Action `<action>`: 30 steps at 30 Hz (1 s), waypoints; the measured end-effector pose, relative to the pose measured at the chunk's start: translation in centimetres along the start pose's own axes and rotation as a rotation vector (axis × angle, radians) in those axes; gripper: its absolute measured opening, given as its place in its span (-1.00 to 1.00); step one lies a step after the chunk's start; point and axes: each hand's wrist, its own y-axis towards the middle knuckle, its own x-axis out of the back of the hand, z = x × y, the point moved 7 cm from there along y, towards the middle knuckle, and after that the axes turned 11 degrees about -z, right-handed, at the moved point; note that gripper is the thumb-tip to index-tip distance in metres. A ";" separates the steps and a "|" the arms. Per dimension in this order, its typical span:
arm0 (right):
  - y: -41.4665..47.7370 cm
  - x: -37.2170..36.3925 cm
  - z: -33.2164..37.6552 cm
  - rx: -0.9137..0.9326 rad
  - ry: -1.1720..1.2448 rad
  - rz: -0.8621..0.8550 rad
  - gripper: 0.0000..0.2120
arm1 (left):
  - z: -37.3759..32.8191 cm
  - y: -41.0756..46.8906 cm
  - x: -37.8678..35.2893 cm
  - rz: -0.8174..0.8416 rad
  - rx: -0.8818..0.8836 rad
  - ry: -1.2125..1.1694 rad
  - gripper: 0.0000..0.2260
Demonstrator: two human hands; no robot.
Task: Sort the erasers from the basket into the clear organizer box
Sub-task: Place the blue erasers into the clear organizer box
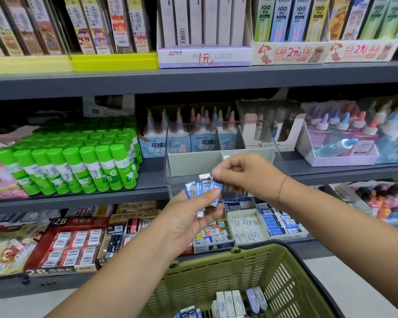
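Observation:
My left hand (193,216) is raised in front of the shelf and grips a fan of several small blue-and-white erasers (197,190). My right hand (241,173) pinches one eraser (205,179) at the top of that bunch. Both hands hover just in front of the clear organizer box (177,166), which stands on the middle shelf and has grey dividers inside. Below, the green plastic basket (218,269) holds several more wrapped erasers (230,304) at its bottom.
Green glue sticks (78,164) stand left of the organizer, glue bottles (189,131) behind it. Boxes of erasers (262,223) fill the lower shelf under my hands. Pencil lead boxes (205,31) line the top shelf. The grey shelf edge (78,200) runs across.

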 end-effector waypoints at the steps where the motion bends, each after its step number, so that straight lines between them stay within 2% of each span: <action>1: -0.3 -0.3 -0.2 -0.044 0.055 0.047 -0.87 | 0.0 -0.1 -0.2 0.012 -0.008 0.018 -0.67; 4: 0.0 0.8 -0.3 -0.093 0.144 0.067 -0.96 | 0.0 -0.2 -0.3 0.001 -0.001 0.000 -0.67; 6: 1.3 3.4 -0.1 -0.054 0.140 -0.045 -0.97 | -0.3 0.0 0.2 -0.032 -0.002 -0.030 -0.72; 8: 2.7 6.4 -0.1 0.032 0.023 -0.203 -0.94 | -0.5 0.1 0.6 -0.049 -0.006 -0.052 -0.82; 10: 3.6 8.1 -0.5 0.107 -0.186 -0.276 -0.94 | -0.5 0.2 0.8 -0.054 0.000 -0.060 -0.88; 14: 4.3 7.0 -1.8 0.238 -0.627 -0.217 -0.86 | 0.1 0.3 0.5 -0.043 0.023 -0.047 -0.91; 16: 4.6 6.1 -2.0 0.291 -0.738 -0.205 -0.86 | 0.4 0.4 0.3 -0.034 0.033 -0.044 -0.90; 20: 5.3 4.8 -1.8 0.404 -0.821 -0.191 -0.87 | 0.5 0.5 0.5 -0.055 0.051 -0.058 -0.82; 24: 5.5 3.9 -2.1 0.453 -0.896 -0.153 -0.85 | 0.5 0.2 0.4 -0.043 0.054 -0.024 -0.57; 30: 5.0 4.3 -2.2 0.425 -0.944 -0.198 -0.85 | 0.5 0.0 0.2 -0.007 0.028 0.039 -0.57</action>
